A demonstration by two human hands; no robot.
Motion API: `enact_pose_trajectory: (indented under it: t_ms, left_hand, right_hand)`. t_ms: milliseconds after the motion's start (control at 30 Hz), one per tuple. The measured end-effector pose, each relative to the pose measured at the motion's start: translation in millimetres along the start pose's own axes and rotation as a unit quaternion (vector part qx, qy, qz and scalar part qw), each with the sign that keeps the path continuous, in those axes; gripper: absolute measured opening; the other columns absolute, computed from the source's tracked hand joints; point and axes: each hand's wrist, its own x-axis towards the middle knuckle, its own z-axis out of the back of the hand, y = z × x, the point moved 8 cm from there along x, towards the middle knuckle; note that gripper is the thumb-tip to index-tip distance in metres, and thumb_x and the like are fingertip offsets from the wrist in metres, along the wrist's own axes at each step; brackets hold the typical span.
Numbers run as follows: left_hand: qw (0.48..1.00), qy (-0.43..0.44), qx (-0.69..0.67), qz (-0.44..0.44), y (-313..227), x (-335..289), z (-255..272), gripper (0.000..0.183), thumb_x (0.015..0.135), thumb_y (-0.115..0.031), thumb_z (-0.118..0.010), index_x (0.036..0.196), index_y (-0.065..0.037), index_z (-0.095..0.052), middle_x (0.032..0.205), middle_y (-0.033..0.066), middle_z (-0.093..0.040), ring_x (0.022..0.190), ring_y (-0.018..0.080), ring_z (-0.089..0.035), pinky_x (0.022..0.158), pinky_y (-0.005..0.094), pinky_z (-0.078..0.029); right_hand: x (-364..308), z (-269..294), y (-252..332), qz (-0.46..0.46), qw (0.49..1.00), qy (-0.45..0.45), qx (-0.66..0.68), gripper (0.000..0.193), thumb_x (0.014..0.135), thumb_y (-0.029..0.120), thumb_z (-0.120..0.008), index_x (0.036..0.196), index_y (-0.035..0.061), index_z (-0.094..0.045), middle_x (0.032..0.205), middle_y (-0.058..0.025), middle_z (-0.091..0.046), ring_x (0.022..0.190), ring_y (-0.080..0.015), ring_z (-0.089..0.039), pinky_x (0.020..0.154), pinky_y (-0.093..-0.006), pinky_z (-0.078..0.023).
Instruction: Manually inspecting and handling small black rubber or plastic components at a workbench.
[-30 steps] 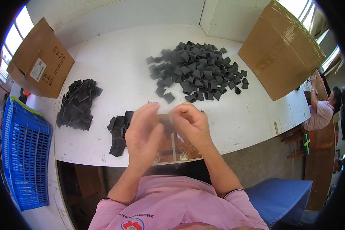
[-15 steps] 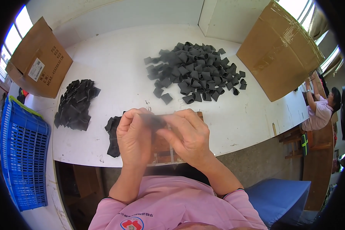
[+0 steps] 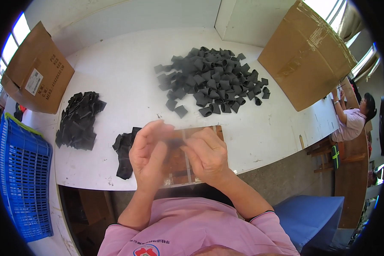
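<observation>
Over a brown wooden board (image 3: 178, 164) at the table's near edge, my right hand (image 3: 208, 151) pinches a small black fabric piece (image 3: 173, 143), blurred by motion. The piece reaches across toward my left hand (image 3: 148, 149), whose thumb and fingers stand apart, slightly curled and also smeared; it does not appear to grip the piece. Beside my left wrist lies a small pile of flat black pieces (image 3: 123, 155), partly covered by that hand. Farther off, a large heap of dark grey fabric loops (image 3: 213, 81) is spread on the white table (image 3: 128, 64).
Another pile of flat black pieces (image 3: 80, 121) lies at the left. Cardboard boxes stand at the back left (image 3: 40, 72) and back right (image 3: 305, 55). A blue plastic basket (image 3: 25, 179) is at the far left. Another person (image 3: 352, 117) sits at the right.
My hands have drawn slightly apart. The left fingers have opened away from the black piece, which stays with my right hand. The whole view has shifted a little.
</observation>
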Motion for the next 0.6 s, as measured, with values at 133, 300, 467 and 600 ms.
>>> enact_pose_trajectory:
  t_ms: [133,300,467,600]
  left_hand:
    - [0.952,0.147,0.241,-0.117,-10,10,-14,0.017,0.072,0.005,-0.054,0.088,0.001,-0.059,0.084,0.0078,-0.059,0.078,0.0117,-0.053,0.068,0.0218,-0.041]
    - [0.973,0.055,0.211,-0.074,-12,8,1,0.014,0.073,0.004,-0.058,0.086,0.002,-0.057,0.077,0.0056,-0.057,0.066,0.0114,-0.05,0.063,0.0206,-0.04]
    - [0.936,0.03,0.182,-0.299,-87,-19,-10,0.013,0.077,-0.001,-0.049,0.089,0.001,-0.053,0.081,0.0086,-0.051,0.071,0.0184,-0.044,0.063,0.028,-0.037]
    - [0.937,0.125,-0.028,-0.325,-143,-50,-9,0.019,0.079,-0.014,-0.049,0.088,0.001,-0.054,0.075,0.0075,-0.045,0.07,0.017,-0.036,0.056,0.0274,-0.027]
  right_hand:
    - [1,0,4,0.006,1.0,-0.007,-0.024,0.013,0.067,0.005,-0.064,0.076,0.0026,-0.055,0.069,-0.0057,-0.049,0.06,-0.0205,-0.05,0.048,-0.0301,-0.042]
    - [6,-2,4,-0.029,0.999,0.029,0.008,0.01,0.07,0.006,-0.062,0.074,0.0036,-0.053,0.068,-0.0065,-0.047,0.061,-0.0222,-0.052,0.05,-0.0309,-0.043]
    - [8,-5,-4,-0.036,0.999,0.02,0.001,0.013,0.069,0.008,-0.064,0.076,0.0033,-0.053,0.069,-0.007,-0.047,0.062,-0.0224,-0.052,0.05,-0.0307,-0.043]
    - [9,2,2,-0.059,0.998,0.001,0.016,0.028,0.069,0.016,-0.066,0.09,0.0009,-0.053,0.078,-0.01,-0.049,0.07,-0.0253,-0.051,0.058,-0.0326,-0.042]
